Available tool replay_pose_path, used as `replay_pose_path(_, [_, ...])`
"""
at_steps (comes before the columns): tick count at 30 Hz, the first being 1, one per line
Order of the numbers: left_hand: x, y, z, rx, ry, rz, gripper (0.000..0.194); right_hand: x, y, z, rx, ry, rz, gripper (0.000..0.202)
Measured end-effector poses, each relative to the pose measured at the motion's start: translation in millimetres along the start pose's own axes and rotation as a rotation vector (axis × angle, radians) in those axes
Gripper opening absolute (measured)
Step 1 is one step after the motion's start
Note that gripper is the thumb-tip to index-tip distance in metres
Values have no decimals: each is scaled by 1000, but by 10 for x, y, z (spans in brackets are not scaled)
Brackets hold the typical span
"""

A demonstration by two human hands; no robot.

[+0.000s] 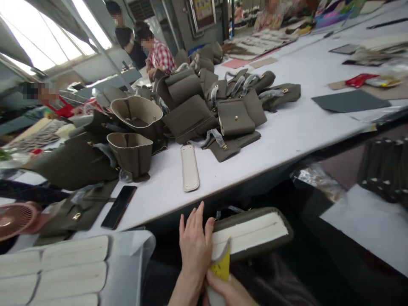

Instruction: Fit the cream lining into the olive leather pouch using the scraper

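A dark olive handbag (pixel 255 253) lies below the table edge, with a long pale panel (pixel 255 233) facing up, framed by its dark rim. My left hand (pixel 195 242) is at the panel's left end, its fingers stretched out and pointing up, holding nothing. Low in the view, my right hand (pixel 231 291) is closed around a tool (pixel 222 267) with a yellow body, a pale lower part and a curved grey tip. That tip is over the left part of the panel; I cannot tell whether it touches. The exact kind of tool does not show.
Several olive bags (pixel 191 114) are heaped on the white table (pixel 274 148). A pale base piece (pixel 190 168) and a phone (pixel 118 207) lie near its front edge. At lower left stands a plastic bin (pixel 127 263) of pale padded pieces. Co-workers (pixel 161 55) are beyond.
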State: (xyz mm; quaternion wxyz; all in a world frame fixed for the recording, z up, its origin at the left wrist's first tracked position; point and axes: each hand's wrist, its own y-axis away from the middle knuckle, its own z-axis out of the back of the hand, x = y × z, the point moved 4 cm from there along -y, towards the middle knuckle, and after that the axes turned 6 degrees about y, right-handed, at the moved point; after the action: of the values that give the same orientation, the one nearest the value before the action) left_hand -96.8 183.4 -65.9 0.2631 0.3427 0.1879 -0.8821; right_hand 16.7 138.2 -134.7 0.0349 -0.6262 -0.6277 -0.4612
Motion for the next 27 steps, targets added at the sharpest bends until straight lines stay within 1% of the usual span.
replay_pose_path(2, [-49,4,17,-37,30,-13,51,7,85,-18,-10,-2,-4,76])
replay_pose_path(3, [-49,3,24,-43,80,3,52,16,140,-28,-13,6,-12,76])
replay_pose_path(4, [-24,2,31,-44,188,50,52,31,202,-35,-19,18,-21,75])
replay_pose_path(5, [24,5,39,-53,343,120,52,54,271,-39,-26,35,-33,74])
replay_pose_path(8, [232,77,75,-142,834,343,58,210,507,-13,-63,118,-52,67])
replay_pose_path(9, [299,130,96,-184,929,387,61,303,588,12,-76,158,-52,64])
replay_pose_path(11, [400,284,139,-241,995,419,60,566,722,98,-109,258,-41,57])
replay_pose_path(13, [454,485,148,-255,1080,447,51,924,778,229,-148,408,-13,53])
replay_pose_path(14, [464,590,141,-254,1130,467,48,1136,762,308,-176,502,20,51])
replay_pose_path(15, [462,687,126,-243,1181,489,46,1364,713,395,-220,618,74,52])
replay_pose_path(17, [429,832,86,-204,1264,535,47,1828,521,566,-318,912,225,51])
replay_pose_path(19, [381,900,63,-176,1290,568,50,2247,247,696,-464,1393,425,46])
replay_pose_path(20, [358,908,60,-170,1286,580,51,2395,83,769,-509,1470,459,41])
replay_pose_path(21, [339,904,63,-171,1271,590,52,2509,-85,832,-532,1523,478,39])
replay_pose_path(23, [313,879,78,-181,1224,604,52,2654,-392,923,-566,1601,495,39])
replay_pose_path(25, [296,851,83,-183,1201,618,51,2707,-628,954,-584,1662,511,40])
replay_pose_path(27, [286,834,76,-203,1203,633,52,2703,-778,934,-590,1704,543,39])
